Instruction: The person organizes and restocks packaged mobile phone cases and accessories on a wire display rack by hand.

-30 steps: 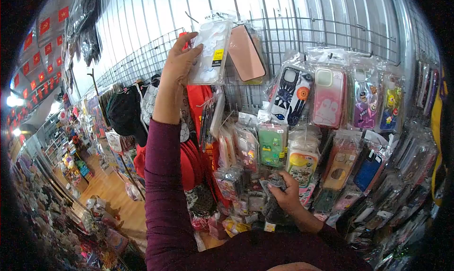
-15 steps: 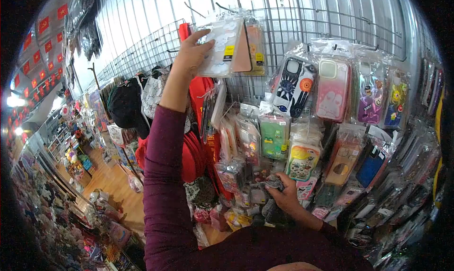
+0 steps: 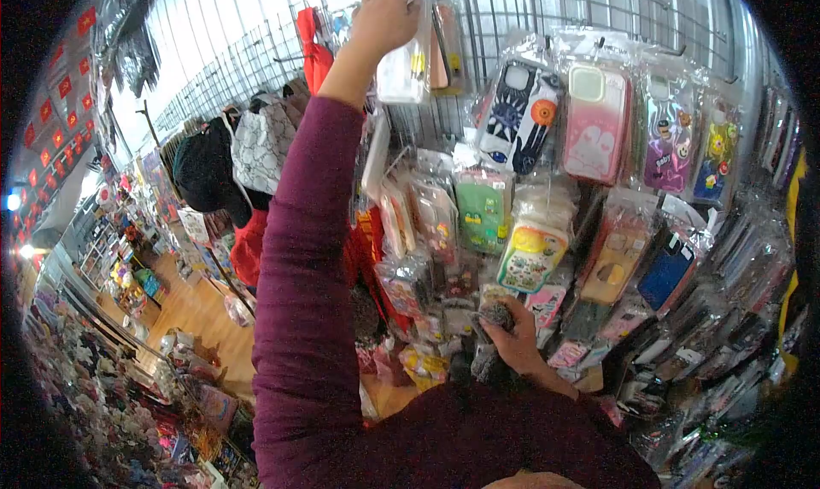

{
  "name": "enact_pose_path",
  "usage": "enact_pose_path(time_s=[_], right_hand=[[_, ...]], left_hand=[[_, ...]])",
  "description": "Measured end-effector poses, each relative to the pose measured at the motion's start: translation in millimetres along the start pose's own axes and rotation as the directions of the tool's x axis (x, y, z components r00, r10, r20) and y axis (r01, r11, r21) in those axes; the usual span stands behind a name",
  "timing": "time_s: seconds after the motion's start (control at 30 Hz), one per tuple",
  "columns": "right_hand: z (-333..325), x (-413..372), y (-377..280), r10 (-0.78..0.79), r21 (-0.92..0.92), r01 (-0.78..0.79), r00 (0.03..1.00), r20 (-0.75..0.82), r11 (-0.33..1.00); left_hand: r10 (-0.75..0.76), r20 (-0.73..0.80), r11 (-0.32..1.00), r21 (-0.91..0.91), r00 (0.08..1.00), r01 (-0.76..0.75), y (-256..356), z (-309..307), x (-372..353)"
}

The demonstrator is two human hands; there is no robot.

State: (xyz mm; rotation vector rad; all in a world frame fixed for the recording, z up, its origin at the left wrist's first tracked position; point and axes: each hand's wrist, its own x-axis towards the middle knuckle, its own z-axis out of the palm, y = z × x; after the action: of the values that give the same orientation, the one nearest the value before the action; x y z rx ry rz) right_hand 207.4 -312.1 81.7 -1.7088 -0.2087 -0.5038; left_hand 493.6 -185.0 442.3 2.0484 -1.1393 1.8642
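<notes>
My left hand [image 3: 386,17] is raised at the top, its fingers bent at the upper edge of packaged phone cases [image 3: 403,72] hanging on the wire grid; what its fingertips grip is hidden. Lower down, my right hand [image 3: 515,333] is closed around a dark grey, fuzzy cloth [image 3: 495,315]. Just above it hangs a yellow-edged case with small pictures [image 3: 531,258], beside a green case [image 3: 483,211].
The wire grid [image 3: 480,28] holds a dark patterned case [image 3: 518,117], a pink case [image 3: 594,130] and a blue case [image 3: 666,277]. Caps [image 3: 207,169] and red cloth [image 3: 314,49] hang left. A wooden floor [image 3: 184,305] shows beyond.
My left hand has moved up from the front of the packages to their top edge. My right hand still holds the grey cloth, and the view has shifted slightly.
</notes>
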Motion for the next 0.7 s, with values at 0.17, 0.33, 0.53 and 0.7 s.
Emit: enact_pose_path(time_s=[0.17, 0.33, 0.53, 0.7], right_hand=[[3.0, -13.1, 12.4, 0.100, 0.063, -0.098, 0.994, -0.035, 0.993], [-0.5, -29.3, 48.5, 0.254, 0.152, -0.245, 0.966, -0.048, 0.958], [0.1, -97.4, 189.9, 0.551, 0.168, -0.617, 0.773, 0.315, 0.769], [11.2, -101.1, 173.7, 0.355, 0.090, -0.468, 0.770, 0.530, 0.879]], left_hand=[[0.030, 0.165, 0.999, -0.032, 0.986, -0.025, 2.4, 41.7, 0.8], [0.007, 0.103, 0.889, -0.456, 0.995, 0.041, 18.5, -52.4, -41.3], [-0.614, -0.028, 0.689, -0.507, 0.789, 0.518, 5.2, -67.6, -202.3], [-0.657, 0.196, 0.682, -0.257, 0.728, 0.685, 19.4, -40.9, -261.2]])
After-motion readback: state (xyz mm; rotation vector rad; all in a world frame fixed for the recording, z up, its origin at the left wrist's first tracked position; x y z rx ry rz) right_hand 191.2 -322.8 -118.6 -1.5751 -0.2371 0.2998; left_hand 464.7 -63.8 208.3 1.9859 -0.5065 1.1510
